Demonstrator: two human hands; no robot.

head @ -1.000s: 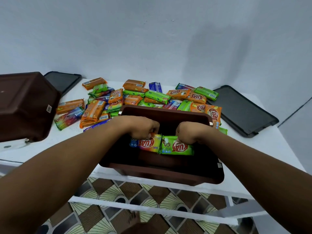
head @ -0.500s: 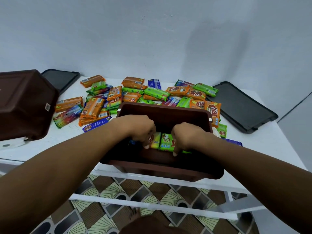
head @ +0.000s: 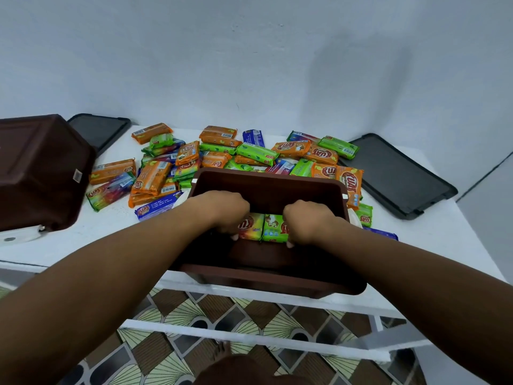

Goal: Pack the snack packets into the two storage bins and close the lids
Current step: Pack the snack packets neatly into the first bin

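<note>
While both grips sit inside the brown bin, L grip curls round the orange packet, R grip round the green packet. Packets lie end to end, long axes L–R, parallel to bin's far wall.

Two packets in bin; pile behind.
</note>
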